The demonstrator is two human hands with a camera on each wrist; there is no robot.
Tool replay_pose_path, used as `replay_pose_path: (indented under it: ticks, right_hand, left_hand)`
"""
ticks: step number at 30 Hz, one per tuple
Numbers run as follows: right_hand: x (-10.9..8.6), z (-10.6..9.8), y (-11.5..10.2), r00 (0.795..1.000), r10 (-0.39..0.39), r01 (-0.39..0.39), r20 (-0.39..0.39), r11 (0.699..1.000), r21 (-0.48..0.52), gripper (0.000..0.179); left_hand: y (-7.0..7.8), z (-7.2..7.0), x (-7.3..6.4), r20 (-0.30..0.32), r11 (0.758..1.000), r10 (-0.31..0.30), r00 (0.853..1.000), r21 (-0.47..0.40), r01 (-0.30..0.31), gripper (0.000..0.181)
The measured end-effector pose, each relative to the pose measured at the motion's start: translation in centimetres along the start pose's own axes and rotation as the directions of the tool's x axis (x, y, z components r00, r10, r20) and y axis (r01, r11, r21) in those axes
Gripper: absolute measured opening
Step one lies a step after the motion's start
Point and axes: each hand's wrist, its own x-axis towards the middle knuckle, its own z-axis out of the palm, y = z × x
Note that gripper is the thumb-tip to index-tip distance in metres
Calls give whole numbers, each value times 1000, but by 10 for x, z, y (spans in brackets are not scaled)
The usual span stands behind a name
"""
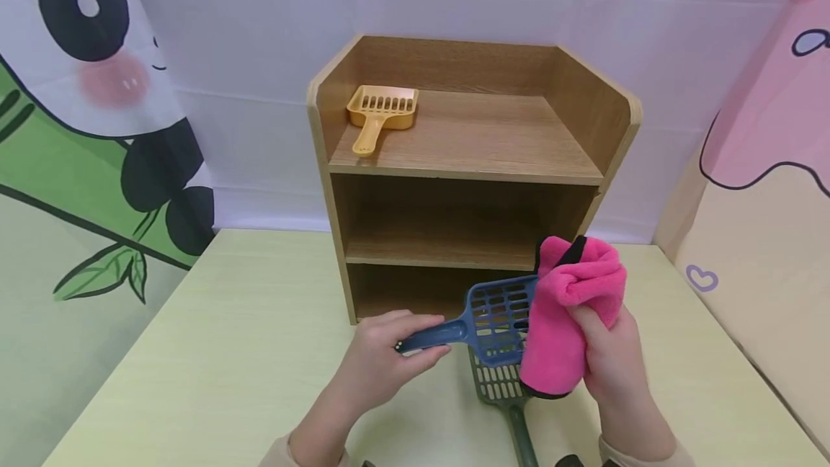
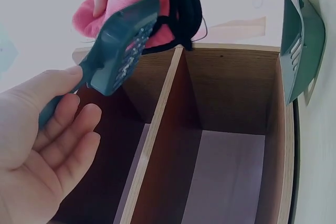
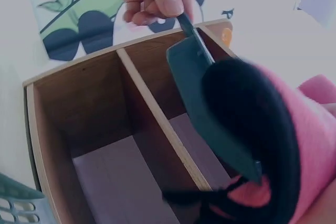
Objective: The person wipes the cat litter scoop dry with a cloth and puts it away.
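My left hand (image 1: pixel 378 355) pinches the handle of a blue slotted litter scoop (image 1: pixel 496 319), thumb above and fingers below. The scoop is held up in front of the wooden shelf unit. A bunched pink cloth (image 1: pixel 570 316) with black edging is gripped in my right hand (image 1: pixel 614 352), against the scoop's far right end. How much of the scoop's rim the cloth covers cannot be told. Beneath them a dark green litter scoop (image 1: pixel 502 384) lies on the table, partly hidden by the blue scoop and the cloth. In the left wrist view the cloth (image 2: pixel 121 11) is behind the blue scoop (image 2: pixel 118 45).
The wooden shelf unit (image 1: pixel 467 174) stands at the back of the pale table (image 1: pixel 259 352), with open compartments facing me. On its top shelf, at the left, sits a yellow litter scoop (image 1: pixel 382 110). A printed cloth backdrop (image 1: pixel 259 42) hangs behind.
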Motion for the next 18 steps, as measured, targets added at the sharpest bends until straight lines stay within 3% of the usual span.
replay_pose_path:
  ticks: [3,5,7,8,12,15,18]
  right_hand:
    - [-3,7,1,996,-84,77,-24,973,-216,30]
    - [-6,11,4,987,-159,162,39,915,-371,41]
    - [-9,14,8,961,-252,274,115,817,-508,48]
    - [-10,15,11,939,-304,339,161,746,-573,51]
    - [-9,18,19,826,-461,543,324,498,-676,49]
    - [-5,20,22,745,-525,634,411,369,-679,41]
    - [-1,22,24,687,-562,671,461,247,-699,36]
  left_hand:
    - [0,1,0,-14,1000,16,1000,9,-16,29]
    - [0,3,-1,-17,1000,20,1000,15,-19,28]
    - [0,4,-1,-14,1000,22,1000,17,-22,27]
    - [0,5,-1,-11,1000,24,1000,19,-24,27]
    - [0,9,-3,12,999,20,1000,26,-21,23]
    - [0,11,-3,17,999,30,999,33,-30,22]
    - [0,13,-3,35,998,29,999,52,-31,24]
